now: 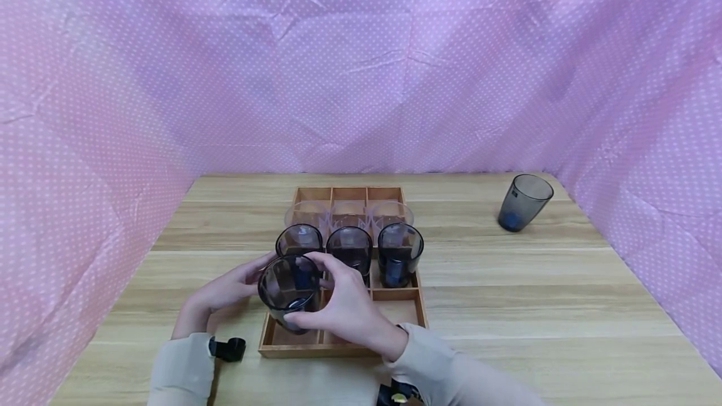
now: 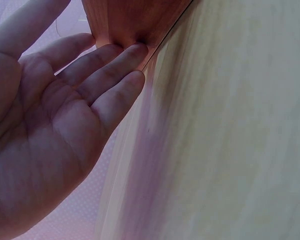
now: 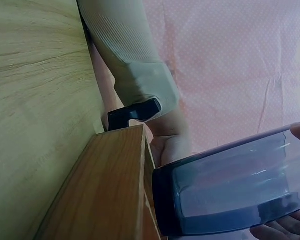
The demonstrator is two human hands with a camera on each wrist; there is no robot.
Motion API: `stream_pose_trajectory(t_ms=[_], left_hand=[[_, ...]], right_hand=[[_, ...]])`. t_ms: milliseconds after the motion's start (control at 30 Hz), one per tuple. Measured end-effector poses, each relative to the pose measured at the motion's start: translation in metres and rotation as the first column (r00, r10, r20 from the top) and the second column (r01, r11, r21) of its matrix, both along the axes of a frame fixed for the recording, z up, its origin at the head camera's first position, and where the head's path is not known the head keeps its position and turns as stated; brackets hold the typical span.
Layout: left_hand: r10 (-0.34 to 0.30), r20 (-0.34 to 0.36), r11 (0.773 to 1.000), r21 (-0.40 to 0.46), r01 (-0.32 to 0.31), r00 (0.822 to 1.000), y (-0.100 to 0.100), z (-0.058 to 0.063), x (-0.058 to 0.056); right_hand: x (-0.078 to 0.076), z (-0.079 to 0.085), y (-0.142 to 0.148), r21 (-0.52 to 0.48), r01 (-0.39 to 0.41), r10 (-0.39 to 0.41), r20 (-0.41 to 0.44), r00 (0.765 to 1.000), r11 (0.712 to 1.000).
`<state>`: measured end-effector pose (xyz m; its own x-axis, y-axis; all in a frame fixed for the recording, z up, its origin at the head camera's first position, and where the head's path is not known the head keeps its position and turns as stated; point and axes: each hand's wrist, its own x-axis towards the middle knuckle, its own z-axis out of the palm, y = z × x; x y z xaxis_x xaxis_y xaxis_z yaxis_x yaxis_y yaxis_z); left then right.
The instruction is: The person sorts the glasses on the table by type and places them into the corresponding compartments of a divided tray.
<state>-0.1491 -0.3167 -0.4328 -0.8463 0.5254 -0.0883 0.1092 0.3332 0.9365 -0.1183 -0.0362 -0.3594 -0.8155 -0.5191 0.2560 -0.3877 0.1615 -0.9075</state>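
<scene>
My right hand [image 1: 355,306] grips a dark tinted glass [image 1: 276,296] near its rim, thumb on the near side and fingers on the far side. The glass is slightly tilted over the front left compartment of a wooden divided box [image 1: 397,311]. In the right wrist view the base of this glass [image 3: 230,187] is right at the top edge of the box wall [image 3: 105,185]. My left hand [image 1: 234,281] rests along the box's left side; the left wrist view shows straight fingers [image 2: 110,70] touching the outer wall.
Three dark glasses [image 1: 397,262] stand in a row behind the held one. Farther back are three clear cups [image 1: 389,212], partly hidden. Another dark glass [image 1: 521,205] is at the table's far right. Pink dotted cloth [image 1: 361,80] hangs around the wooden table [image 1: 496,306].
</scene>
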Motion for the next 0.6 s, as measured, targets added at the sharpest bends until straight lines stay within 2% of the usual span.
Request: stream_pose_trajectory(t_ms=[233, 433, 600], left_hand=[[0.003, 0.012, 1.000, -0.003, -0.003, 1.000, -0.0002, 0.0002, -0.0003], [-0.023, 0.033, 0.999, 0.035, 0.022, 0.999, -0.0001, 0.0008, -0.0010], [-0.012, 0.030, 1.000, 0.006, 0.012, 0.999, -0.0008, 0.0027, -0.0003]], right_hand=[[0.0004, -0.0014, -0.0024, -0.003, -0.015, 0.015, 0.041, 0.999, 1.000], [-0.0002, -0.0049, -0.0014, 0.064, 0.000, -0.003, 0.047, 0.999, 0.998], [-0.0001, -0.0077, -0.0012, 0.085, 0.004, -0.009, 0.053, 0.999, 0.996]])
